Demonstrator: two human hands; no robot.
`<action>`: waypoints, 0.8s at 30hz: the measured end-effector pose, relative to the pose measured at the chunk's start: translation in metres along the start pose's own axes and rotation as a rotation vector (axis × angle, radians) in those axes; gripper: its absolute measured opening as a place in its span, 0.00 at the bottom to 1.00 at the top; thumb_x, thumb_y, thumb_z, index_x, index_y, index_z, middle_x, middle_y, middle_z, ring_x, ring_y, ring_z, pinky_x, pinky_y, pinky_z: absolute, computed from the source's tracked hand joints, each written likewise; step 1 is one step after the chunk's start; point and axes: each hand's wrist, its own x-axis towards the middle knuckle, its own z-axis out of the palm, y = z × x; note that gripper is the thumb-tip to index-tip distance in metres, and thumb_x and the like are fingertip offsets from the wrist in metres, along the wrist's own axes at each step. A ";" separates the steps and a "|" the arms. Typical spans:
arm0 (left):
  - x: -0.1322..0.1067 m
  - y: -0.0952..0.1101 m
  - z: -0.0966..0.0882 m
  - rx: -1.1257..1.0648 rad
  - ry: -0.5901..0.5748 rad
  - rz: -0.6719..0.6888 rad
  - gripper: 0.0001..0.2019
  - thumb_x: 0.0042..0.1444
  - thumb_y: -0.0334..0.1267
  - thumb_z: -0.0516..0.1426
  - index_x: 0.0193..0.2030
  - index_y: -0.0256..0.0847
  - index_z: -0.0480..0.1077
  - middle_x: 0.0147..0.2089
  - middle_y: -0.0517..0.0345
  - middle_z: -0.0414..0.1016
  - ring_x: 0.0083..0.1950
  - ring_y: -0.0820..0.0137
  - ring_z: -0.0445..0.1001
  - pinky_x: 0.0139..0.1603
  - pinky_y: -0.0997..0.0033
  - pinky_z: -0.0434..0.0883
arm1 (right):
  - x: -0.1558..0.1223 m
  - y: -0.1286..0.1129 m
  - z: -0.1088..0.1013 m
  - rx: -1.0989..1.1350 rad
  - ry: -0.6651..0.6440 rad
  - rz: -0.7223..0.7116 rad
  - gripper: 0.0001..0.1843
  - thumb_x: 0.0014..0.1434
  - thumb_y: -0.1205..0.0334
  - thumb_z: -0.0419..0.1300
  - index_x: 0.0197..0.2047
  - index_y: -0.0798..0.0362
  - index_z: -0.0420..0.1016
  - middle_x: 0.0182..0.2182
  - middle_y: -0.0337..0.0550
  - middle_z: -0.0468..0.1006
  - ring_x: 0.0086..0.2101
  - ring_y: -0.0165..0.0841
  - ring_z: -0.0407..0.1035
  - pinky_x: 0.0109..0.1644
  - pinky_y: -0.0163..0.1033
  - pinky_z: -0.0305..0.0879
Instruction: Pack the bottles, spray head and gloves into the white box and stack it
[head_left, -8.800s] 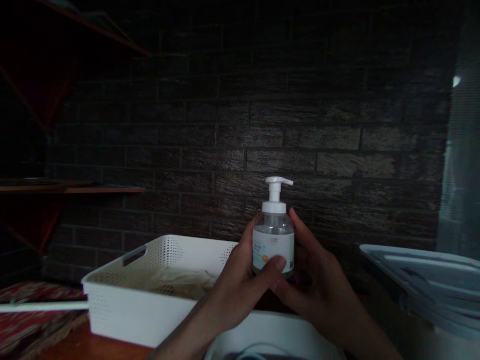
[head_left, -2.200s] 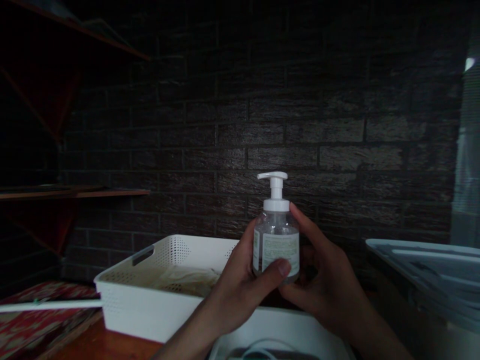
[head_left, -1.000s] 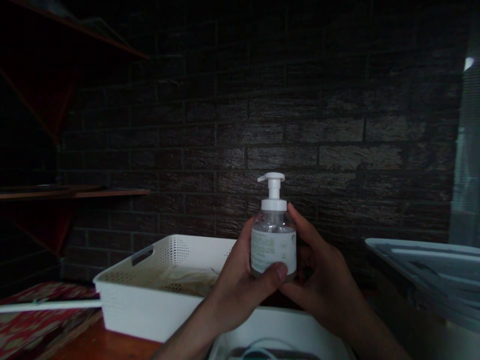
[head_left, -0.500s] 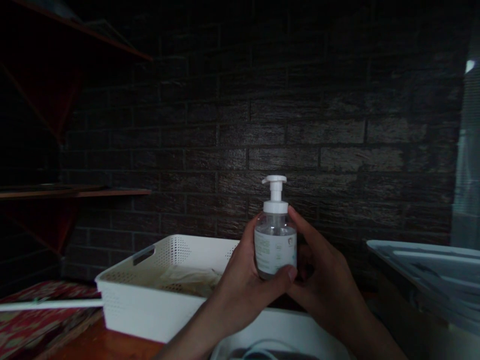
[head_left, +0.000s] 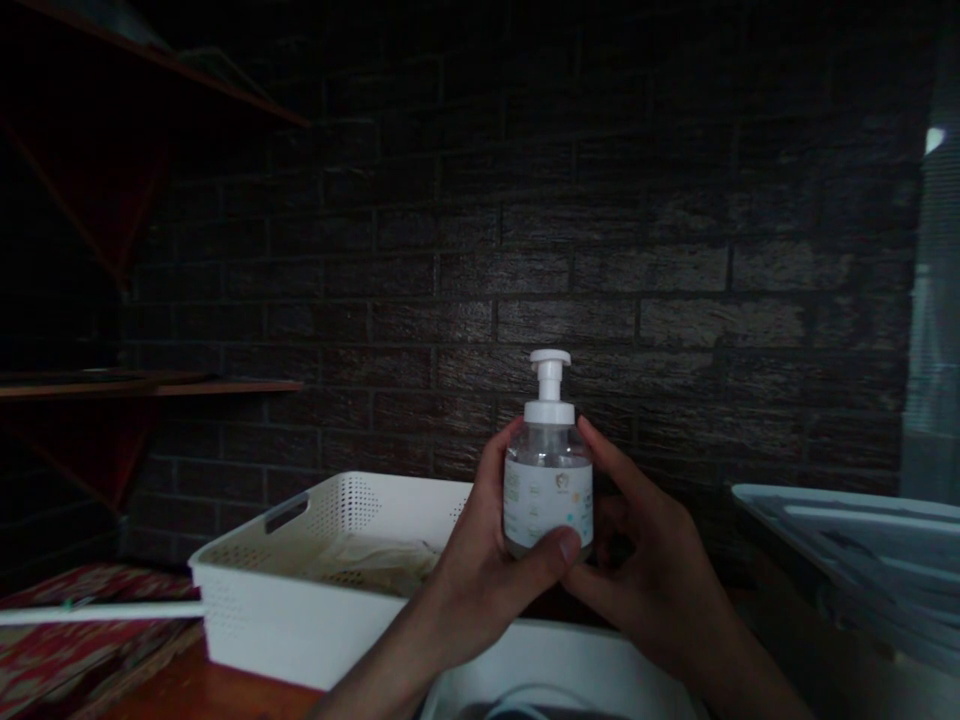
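Observation:
A clear pump bottle (head_left: 550, 480) with a white pump top and a pale printed label stands upright in the air between my hands. Liquid shows through its wall below the collar. My left hand (head_left: 487, 560) wraps round its left side, the thumb lying across the lower front of the label. On the other side, my right hand (head_left: 649, 545) touches the bottle with its index finger near the shoulder and its thumb near the base. The other right fingers are partly hidden in shadow behind it.
Behind and left of my hands sits a white perforated basket (head_left: 270, 625) with a crumpled clear bag (head_left: 382, 562) inside. A second white bin (head_left: 577, 660) holding a cable is below my wrists. A lidded plastic box (head_left: 862, 520) stands right; shelves (head_left: 225, 387) jut from the left; a dark brick wall (head_left: 465, 260) is behind.
The bottle has turned between my hands, so the label's logo now faces front and the pump spout no longer shows at the left. Both hands stay in nearly the same place.

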 end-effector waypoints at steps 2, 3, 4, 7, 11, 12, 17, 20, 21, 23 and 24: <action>0.000 0.001 0.001 0.022 0.008 -0.011 0.43 0.61 0.38 0.69 0.75 0.52 0.48 0.69 0.46 0.72 0.60 0.56 0.79 0.59 0.59 0.75 | 0.000 0.000 0.000 -0.017 0.016 -0.021 0.57 0.51 0.73 0.71 0.79 0.39 0.55 0.49 0.46 0.83 0.26 0.31 0.72 0.25 0.36 0.70; -0.001 0.001 0.002 0.041 0.011 -0.012 0.43 0.62 0.37 0.68 0.75 0.52 0.47 0.68 0.46 0.72 0.59 0.57 0.79 0.59 0.60 0.75 | 0.000 0.000 0.000 -0.025 0.023 -0.031 0.56 0.51 0.73 0.71 0.78 0.38 0.55 0.51 0.47 0.83 0.27 0.31 0.72 0.26 0.36 0.71; -0.001 0.002 0.002 0.065 0.014 -0.013 0.43 0.62 0.37 0.68 0.75 0.52 0.48 0.68 0.47 0.73 0.58 0.58 0.79 0.59 0.60 0.75 | 0.000 0.001 0.000 -0.033 0.031 -0.038 0.56 0.52 0.72 0.71 0.78 0.38 0.55 0.54 0.48 0.82 0.27 0.31 0.73 0.26 0.37 0.72; -0.002 0.003 0.004 0.144 0.041 -0.013 0.40 0.62 0.38 0.68 0.75 0.51 0.51 0.64 0.49 0.76 0.58 0.58 0.79 0.59 0.61 0.75 | 0.000 0.001 0.000 -0.075 0.055 -0.051 0.54 0.52 0.69 0.72 0.78 0.40 0.56 0.56 0.50 0.80 0.28 0.31 0.72 0.26 0.37 0.72; -0.001 0.001 0.004 0.194 0.072 -0.022 0.35 0.63 0.40 0.68 0.72 0.49 0.59 0.62 0.50 0.78 0.57 0.57 0.79 0.59 0.60 0.75 | 0.001 0.000 0.000 -0.141 0.059 -0.091 0.53 0.53 0.71 0.70 0.78 0.41 0.55 0.49 0.48 0.79 0.28 0.30 0.70 0.26 0.36 0.71; 0.000 0.000 0.003 0.168 0.062 -0.025 0.33 0.63 0.40 0.67 0.72 0.48 0.60 0.62 0.49 0.78 0.58 0.57 0.79 0.59 0.59 0.74 | 0.001 0.001 -0.001 -0.135 0.054 -0.096 0.54 0.53 0.71 0.69 0.79 0.40 0.55 0.50 0.47 0.78 0.28 0.29 0.69 0.26 0.35 0.71; 0.002 -0.005 -0.003 -0.083 -0.034 -0.016 0.32 0.64 0.42 0.66 0.71 0.47 0.60 0.65 0.46 0.76 0.60 0.53 0.78 0.58 0.56 0.75 | -0.001 0.002 -0.001 0.048 -0.032 -0.018 0.58 0.54 0.73 0.70 0.80 0.36 0.49 0.49 0.45 0.80 0.27 0.28 0.70 0.26 0.34 0.69; 0.001 -0.005 -0.006 -0.160 -0.066 -0.027 0.35 0.63 0.43 0.66 0.73 0.47 0.57 0.64 0.43 0.76 0.61 0.50 0.78 0.55 0.55 0.76 | -0.002 0.003 0.000 0.156 -0.100 0.055 0.60 0.55 0.72 0.71 0.81 0.37 0.45 0.40 0.41 0.84 0.28 0.33 0.74 0.27 0.36 0.73; 0.000 -0.005 -0.007 -0.165 -0.071 -0.035 0.35 0.63 0.43 0.66 0.72 0.47 0.57 0.63 0.43 0.76 0.60 0.50 0.78 0.55 0.55 0.76 | -0.003 0.004 0.000 0.173 -0.104 0.064 0.60 0.55 0.72 0.71 0.81 0.38 0.45 0.38 0.41 0.84 0.28 0.34 0.75 0.28 0.38 0.74; 0.000 -0.003 -0.006 -0.158 -0.078 -0.051 0.32 0.63 0.43 0.66 0.71 0.46 0.59 0.62 0.44 0.77 0.60 0.51 0.78 0.54 0.56 0.76 | -0.003 0.004 0.000 0.168 -0.085 0.057 0.59 0.55 0.72 0.71 0.81 0.39 0.47 0.36 0.41 0.84 0.27 0.36 0.75 0.28 0.39 0.75; 0.001 -0.002 -0.005 -0.143 -0.074 -0.057 0.31 0.64 0.42 0.66 0.70 0.46 0.60 0.62 0.44 0.77 0.60 0.52 0.78 0.55 0.56 0.76 | -0.002 0.003 0.000 0.143 -0.067 0.048 0.58 0.55 0.71 0.72 0.81 0.39 0.49 0.37 0.41 0.84 0.27 0.35 0.75 0.27 0.39 0.75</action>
